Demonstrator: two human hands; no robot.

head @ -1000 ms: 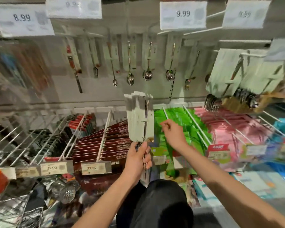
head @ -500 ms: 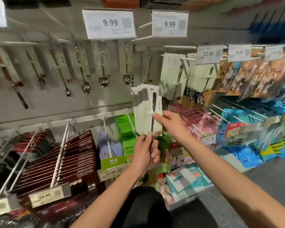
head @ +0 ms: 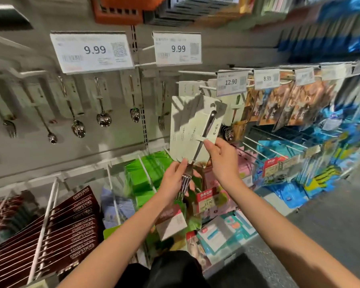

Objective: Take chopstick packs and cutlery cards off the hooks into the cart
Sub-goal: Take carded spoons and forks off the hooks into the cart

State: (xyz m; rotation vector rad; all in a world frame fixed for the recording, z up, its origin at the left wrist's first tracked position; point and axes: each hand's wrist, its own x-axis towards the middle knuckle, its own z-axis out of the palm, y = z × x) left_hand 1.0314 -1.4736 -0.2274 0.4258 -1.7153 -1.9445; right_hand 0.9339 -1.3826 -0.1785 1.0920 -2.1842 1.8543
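Since half a second ago we have swung further right: the dark chopstick packs (head: 75, 223) now sit lower left and the two 9.99 tags (head: 94, 51) fill more of the view. The bundle of cutlery cards (head: 192, 129) is still off the hooks, now tilted to the right in front of the wall. Our left hand (head: 175, 179) grips it from below, grasping the fork heads, and the right hand (head: 220, 157) pinches the front card at its slot.

The packs read CHOPSTICKS. Other tags show 12.90 (head: 231, 82) and 8.99 (head: 266, 78); a lower one seems to read 11.90 (head: 208, 201), though it is blurred.

White hooks (head: 48, 213) jut forward below our arms, and hanging forks (head: 229, 132) crowd just beside the cards; the grey floor (head: 330, 225) lies to the right.
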